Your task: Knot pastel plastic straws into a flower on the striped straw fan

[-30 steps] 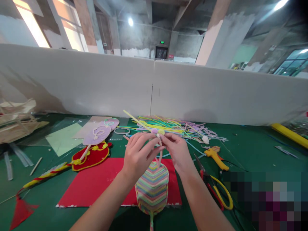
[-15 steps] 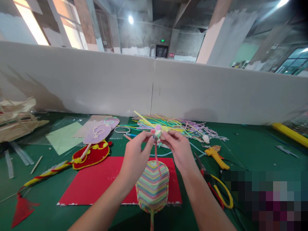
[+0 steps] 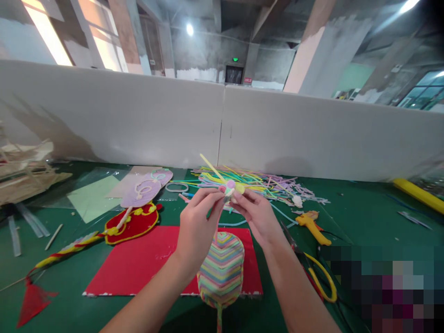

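Between my two hands, above the table, is a small cluster of coiled pipe cleaners [image 3: 230, 186] in pink, purple, yellow and pale green. My left hand [image 3: 201, 226] pinches it from the left, fingertips closed. From the other side my right hand [image 3: 257, 213] pinches it too. A pale yellow pipe cleaner [image 3: 211, 166] sticks up behind the cluster, and a pink strand hangs below, mostly hidden by my left hand. Under my hands a striped pastel fan [image 3: 222, 268] with a wrapped handle lies partly on a red board [image 3: 138, 268].
Loose pipe cleaners [image 3: 277, 185] lie heaped at the back. Scissors [image 3: 322, 277] and a yellow glue gun [image 3: 312, 226] are on the right. At the left lie a red fan [image 3: 133, 226] with a tassel [image 3: 33, 303] and a purple cloud-shaped piece [image 3: 142, 192]. A white partition [image 3: 138, 115] stands behind.
My left hand has turned, its fingers now lying more over the cluster. The hanging pink strand has swung left, behind that hand. The cluster has shifted slightly right.
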A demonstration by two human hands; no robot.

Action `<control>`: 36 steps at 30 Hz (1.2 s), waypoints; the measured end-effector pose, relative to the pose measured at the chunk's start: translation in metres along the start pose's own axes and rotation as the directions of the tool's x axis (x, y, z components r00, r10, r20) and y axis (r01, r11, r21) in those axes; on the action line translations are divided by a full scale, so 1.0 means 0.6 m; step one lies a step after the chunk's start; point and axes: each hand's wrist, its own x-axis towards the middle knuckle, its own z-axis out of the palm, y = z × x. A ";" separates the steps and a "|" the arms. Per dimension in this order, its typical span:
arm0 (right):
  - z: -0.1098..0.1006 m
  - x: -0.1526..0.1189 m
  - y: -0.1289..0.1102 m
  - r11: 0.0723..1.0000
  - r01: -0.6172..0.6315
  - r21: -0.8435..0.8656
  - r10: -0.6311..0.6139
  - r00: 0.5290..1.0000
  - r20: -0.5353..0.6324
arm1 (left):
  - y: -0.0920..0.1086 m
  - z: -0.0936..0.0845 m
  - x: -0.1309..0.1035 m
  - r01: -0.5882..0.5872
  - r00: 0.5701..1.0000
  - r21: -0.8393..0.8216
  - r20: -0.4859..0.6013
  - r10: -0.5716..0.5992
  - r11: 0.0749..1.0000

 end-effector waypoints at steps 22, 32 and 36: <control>0.013 -0.009 0.002 0.996 0.074 0.052 -0.072 0.997 -0.031 | -0.001 -0.003 0.014 0.636 0.762 -0.539 0.325 -0.560 0.552; 0.012 -0.007 0.011 0.988 0.110 0.113 -0.104 0.993 -0.056 | -0.013 -0.001 0.016 0.765 0.603 -0.593 0.522 -0.604 0.252; 0.009 -0.005 0.014 0.989 0.061 0.137 -0.053 0.997 -0.060 | -0.016 0.000 0.017 0.747 0.637 -0.593 0.512 -0.576 0.300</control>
